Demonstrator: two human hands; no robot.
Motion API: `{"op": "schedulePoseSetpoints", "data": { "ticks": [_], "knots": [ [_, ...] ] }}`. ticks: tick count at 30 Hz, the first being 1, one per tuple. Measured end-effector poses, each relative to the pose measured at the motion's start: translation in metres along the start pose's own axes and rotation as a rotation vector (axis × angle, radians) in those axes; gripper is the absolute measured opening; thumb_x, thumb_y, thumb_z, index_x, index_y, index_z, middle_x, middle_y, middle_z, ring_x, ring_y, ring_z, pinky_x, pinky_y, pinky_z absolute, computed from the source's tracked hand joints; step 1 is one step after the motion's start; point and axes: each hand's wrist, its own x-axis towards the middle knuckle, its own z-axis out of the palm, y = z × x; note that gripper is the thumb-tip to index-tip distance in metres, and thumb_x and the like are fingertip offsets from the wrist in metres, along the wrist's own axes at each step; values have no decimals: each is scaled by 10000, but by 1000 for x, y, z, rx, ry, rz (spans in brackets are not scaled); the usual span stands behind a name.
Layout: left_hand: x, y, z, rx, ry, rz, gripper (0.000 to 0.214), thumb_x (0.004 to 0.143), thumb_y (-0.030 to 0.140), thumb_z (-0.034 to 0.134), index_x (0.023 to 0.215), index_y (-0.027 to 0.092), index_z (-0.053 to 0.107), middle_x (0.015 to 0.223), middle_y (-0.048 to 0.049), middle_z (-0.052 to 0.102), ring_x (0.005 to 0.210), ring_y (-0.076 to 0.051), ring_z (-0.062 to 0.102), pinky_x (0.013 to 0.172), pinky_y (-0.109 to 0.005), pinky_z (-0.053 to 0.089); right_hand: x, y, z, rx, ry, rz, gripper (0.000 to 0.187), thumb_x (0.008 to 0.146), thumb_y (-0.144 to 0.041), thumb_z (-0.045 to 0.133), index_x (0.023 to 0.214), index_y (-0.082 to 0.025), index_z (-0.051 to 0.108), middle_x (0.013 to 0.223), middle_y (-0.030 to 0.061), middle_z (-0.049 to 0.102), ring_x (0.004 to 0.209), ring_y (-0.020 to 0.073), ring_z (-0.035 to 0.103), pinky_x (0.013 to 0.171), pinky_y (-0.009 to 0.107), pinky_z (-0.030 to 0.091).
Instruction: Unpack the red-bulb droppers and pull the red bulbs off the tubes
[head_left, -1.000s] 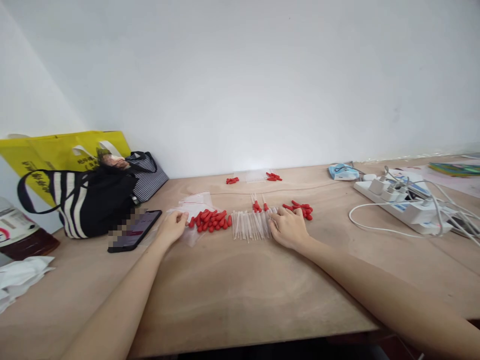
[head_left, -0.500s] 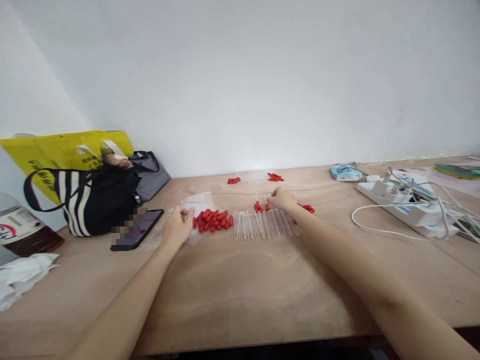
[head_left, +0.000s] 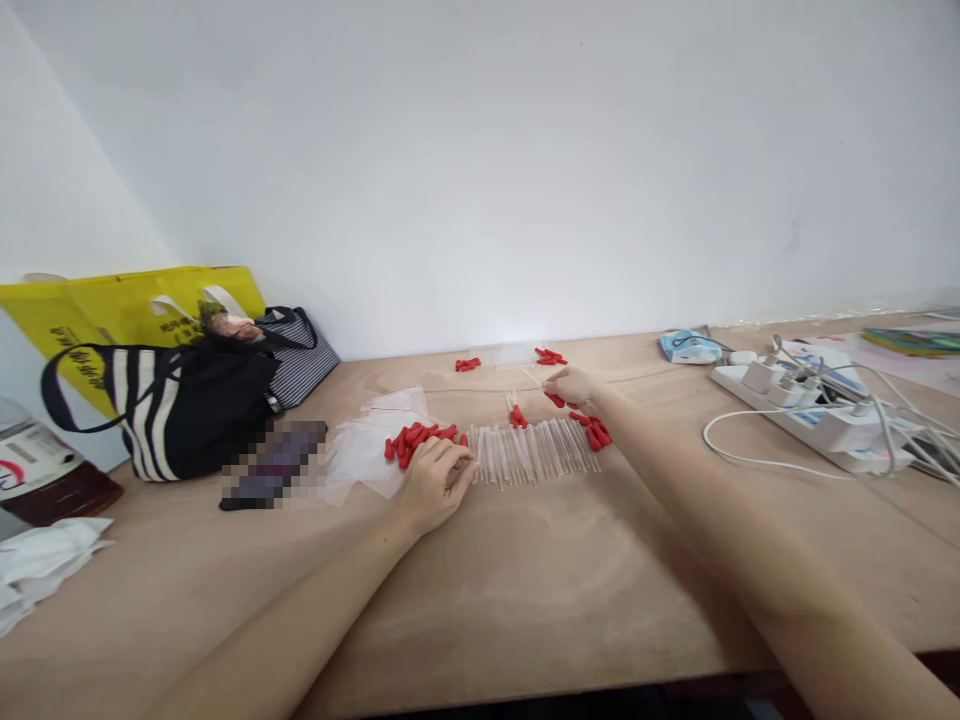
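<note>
A row of thin clear tubes lies across the middle of the wooden table. Left of it is a pile of red rubber bulbs on clear plastic bags. My left hand rests at the left end of the row, fingers curled and pressed together beside the pile; what they hold is hidden. My right hand is raised behind the row and pinches a clear tube with a red bulb. More red bulbs lie under that wrist. A few assembled droppers lie behind the row.
Near the wall lie more tubes with red bulbs. At left are a phone, a striped bag, a yellow bag, a bottle and white tissue. At right are a power strip with cables and a face mask.
My left hand has slid right from the plastic bags to the left end of the tube row. My right hand has lifted away from the tubes toward the back, now pinching a tube with a red bulb.
</note>
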Motion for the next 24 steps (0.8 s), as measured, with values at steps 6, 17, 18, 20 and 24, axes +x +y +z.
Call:
{"op": "schedulePoseSetpoints", "data": {
  "ticks": [6, 17, 18, 20, 24],
  "knots": [
    [9, 13, 10, -25, 19, 109, 106, 801, 251, 478, 796, 178, 555, 736, -26, 593, 744, -165, 506, 733, -320, 386, -54, 11, -1, 416, -231, -148, 168, 766, -307, 474, 778, -171, 573, 481, -51, 424, 435, 66, 374, 449, 201, 315],
    [20, 29, 23, -87, 105, 198, 125, 814, 243, 491, 863, 182, 589, 922, -27, 644, 895, -170, 524, 817, -330, 402, -102, 23, 48, 715, -88, -357, 233, 616, -385, 662, 707, -186, 582, 669, 6, 609, 596, 121, 541, 558, 268, 425],
    [20, 29, 22, -82, 114, 206, 118, 816, 234, 489, 833, 182, 593, 915, -24, 648, 886, -168, 528, 808, -328, 405, -102, 24, 46, 692, -82, -359, 228, 620, -386, 660, 709, -185, 600, 673, 12, 620, 597, 125, 546, 560, 271, 427],
    [20, 29, 21, -62, 138, 216, 110, 810, 234, 500, 798, 181, 596, 899, -21, 654, 874, -168, 531, 798, -327, 406, -100, 26, 40, 634, -68, -388, 230, 626, -391, 658, 720, -182, 634, 674, 21, 636, 601, 131, 555, 573, 275, 430],
    [18, 27, 16, 23, 193, 217, 90, 792, 243, 531, 773, 181, 593, 857, -16, 663, 847, -174, 538, 781, -333, 398, -93, 39, 27, 492, -19, -573, 235, 667, -404, 630, 760, -191, 667, 723, 38, 658, 667, 150, 573, 630, 288, 425]
  ]
}}
